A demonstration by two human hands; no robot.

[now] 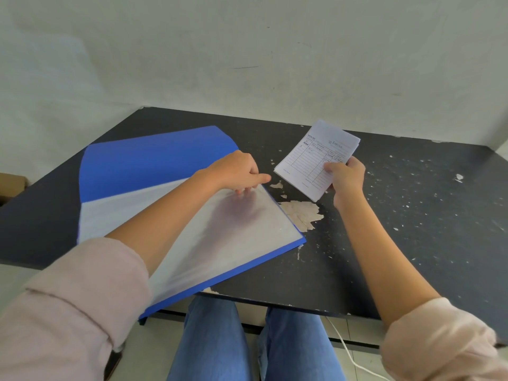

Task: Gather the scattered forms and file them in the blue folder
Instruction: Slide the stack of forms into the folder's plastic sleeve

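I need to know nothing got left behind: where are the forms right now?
Head view, right of centre: the forms are a stack gripped in the right hand, over the black table, just right of the open blue folder.

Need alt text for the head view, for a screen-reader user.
A person's right hand holds a small stack of forms above a worn black table; the left hand touches the top corner of a clear sleeve in the open blue folder.
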